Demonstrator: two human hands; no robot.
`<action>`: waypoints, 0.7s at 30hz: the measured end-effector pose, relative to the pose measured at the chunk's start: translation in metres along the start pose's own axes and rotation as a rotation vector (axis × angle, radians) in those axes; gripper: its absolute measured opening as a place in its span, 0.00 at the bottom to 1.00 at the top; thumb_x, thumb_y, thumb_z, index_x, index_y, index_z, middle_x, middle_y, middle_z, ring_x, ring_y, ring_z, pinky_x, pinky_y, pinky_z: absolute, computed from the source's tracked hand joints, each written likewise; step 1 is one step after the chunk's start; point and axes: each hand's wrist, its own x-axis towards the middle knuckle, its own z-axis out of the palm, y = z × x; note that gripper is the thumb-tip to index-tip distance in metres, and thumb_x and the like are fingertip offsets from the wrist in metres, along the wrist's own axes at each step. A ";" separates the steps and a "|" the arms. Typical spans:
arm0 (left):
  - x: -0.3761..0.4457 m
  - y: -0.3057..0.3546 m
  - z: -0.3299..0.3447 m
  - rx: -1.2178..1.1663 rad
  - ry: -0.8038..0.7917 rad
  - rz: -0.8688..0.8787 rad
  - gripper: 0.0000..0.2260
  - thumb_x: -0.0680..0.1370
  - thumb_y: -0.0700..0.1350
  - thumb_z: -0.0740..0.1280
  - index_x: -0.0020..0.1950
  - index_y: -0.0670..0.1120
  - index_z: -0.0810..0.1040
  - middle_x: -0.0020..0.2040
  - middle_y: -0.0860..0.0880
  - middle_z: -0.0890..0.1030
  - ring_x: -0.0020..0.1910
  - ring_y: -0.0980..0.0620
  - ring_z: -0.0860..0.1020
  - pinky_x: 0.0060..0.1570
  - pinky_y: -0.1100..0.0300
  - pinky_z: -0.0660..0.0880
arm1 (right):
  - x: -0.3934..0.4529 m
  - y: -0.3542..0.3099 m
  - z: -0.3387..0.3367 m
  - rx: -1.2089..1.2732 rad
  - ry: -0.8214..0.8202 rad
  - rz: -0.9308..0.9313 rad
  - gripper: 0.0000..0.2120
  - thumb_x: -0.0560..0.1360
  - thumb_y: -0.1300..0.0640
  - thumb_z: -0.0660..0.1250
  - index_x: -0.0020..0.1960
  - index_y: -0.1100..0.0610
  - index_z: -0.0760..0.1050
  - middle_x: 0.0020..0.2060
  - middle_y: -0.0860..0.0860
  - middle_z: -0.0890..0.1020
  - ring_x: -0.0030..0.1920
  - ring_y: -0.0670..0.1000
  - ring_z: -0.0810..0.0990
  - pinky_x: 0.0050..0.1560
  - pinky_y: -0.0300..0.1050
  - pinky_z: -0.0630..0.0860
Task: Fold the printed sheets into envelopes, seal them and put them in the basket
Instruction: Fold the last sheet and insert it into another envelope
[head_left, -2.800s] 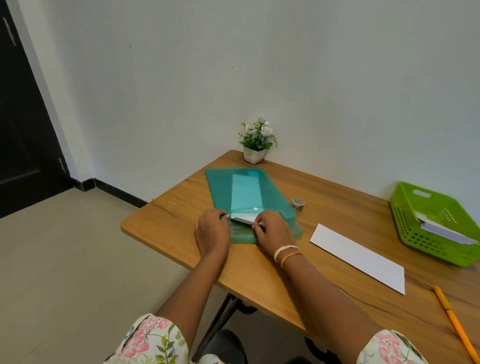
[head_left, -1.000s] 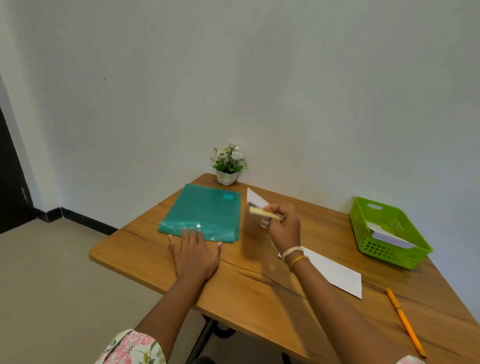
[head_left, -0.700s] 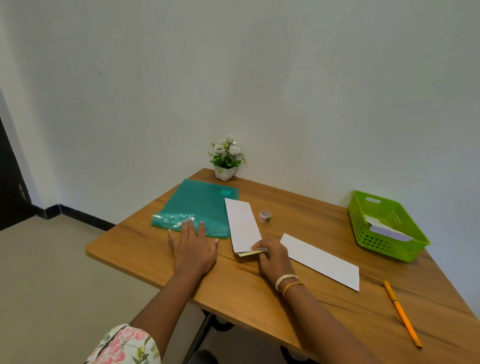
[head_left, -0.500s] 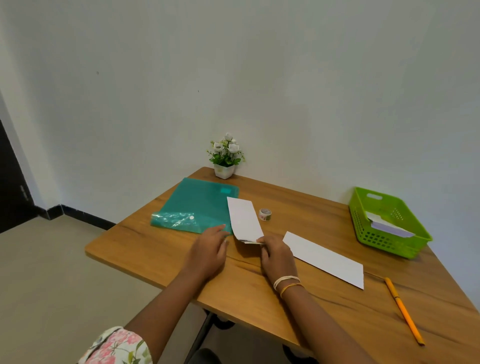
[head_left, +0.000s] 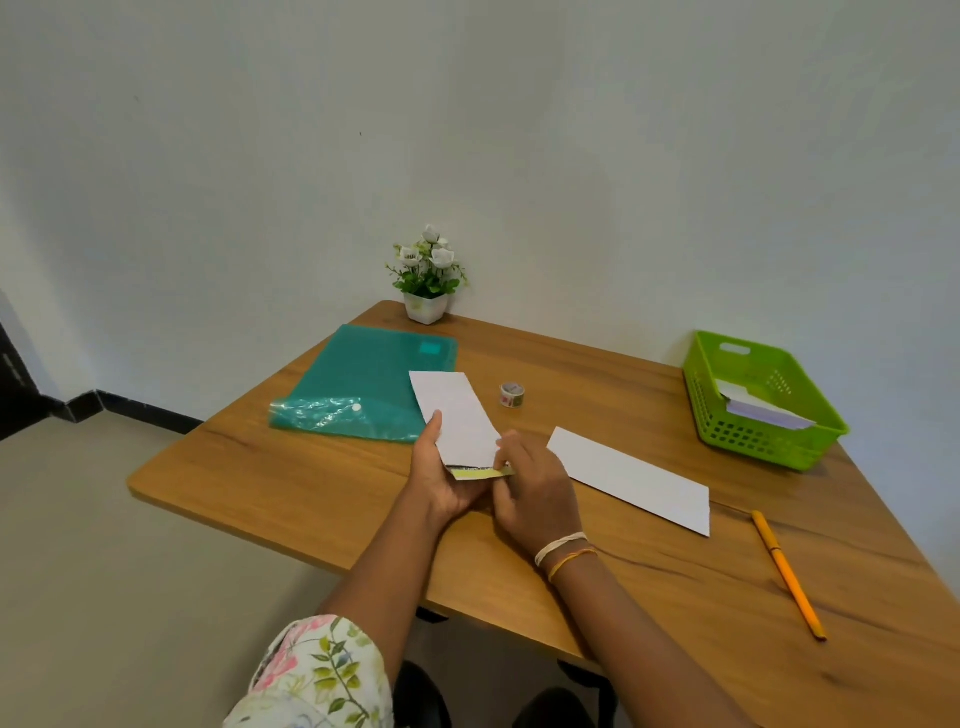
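Observation:
A folded white printed sheet (head_left: 457, 413) is held just above the table, its near end showing a yellow-green printed strip. My left hand (head_left: 441, 480) supports it from below with the thumb on its left edge. My right hand (head_left: 535, 488) pinches its near right corner. A second white folded sheet (head_left: 631, 478) lies flat on the table to the right. The green basket (head_left: 810, 436) stands at the far right with white envelopes (head_left: 753, 410) inside. A small tape roll (head_left: 512, 395) sits behind the held sheet.
A teal plastic folder (head_left: 363, 384) lies at the table's left back. A potted white flower (head_left: 427, 283) stands in the back corner by the wall. An orange pencil (head_left: 787, 571) lies near the right front edge of the wooden table (head_left: 311, 493).
The sheet came out of the teal folder and was set down beside it. My left hand left the table and took the sheet's left side; both hands now lift its near end.

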 end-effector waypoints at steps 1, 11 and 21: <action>0.000 0.001 0.000 0.011 -0.003 0.000 0.25 0.78 0.61 0.60 0.62 0.41 0.75 0.47 0.38 0.82 0.46 0.41 0.80 0.50 0.45 0.76 | 0.000 -0.001 0.000 -0.032 0.019 -0.010 0.10 0.67 0.60 0.69 0.48 0.55 0.76 0.51 0.53 0.80 0.50 0.52 0.78 0.46 0.42 0.77; 0.006 0.001 -0.004 -0.004 -0.009 0.028 0.31 0.77 0.68 0.54 0.65 0.43 0.72 0.52 0.37 0.83 0.47 0.39 0.83 0.47 0.44 0.80 | -0.004 -0.005 0.000 -0.075 0.109 -0.162 0.04 0.68 0.56 0.71 0.42 0.56 0.81 0.50 0.55 0.80 0.56 0.55 0.77 0.52 0.47 0.73; 0.006 0.002 -0.003 -0.044 -0.018 -0.026 0.35 0.77 0.70 0.51 0.60 0.39 0.70 0.58 0.32 0.80 0.58 0.35 0.79 0.61 0.40 0.72 | -0.006 -0.012 -0.007 -0.085 0.044 -0.102 0.07 0.68 0.51 0.70 0.40 0.53 0.84 0.55 0.51 0.81 0.60 0.50 0.73 0.57 0.52 0.72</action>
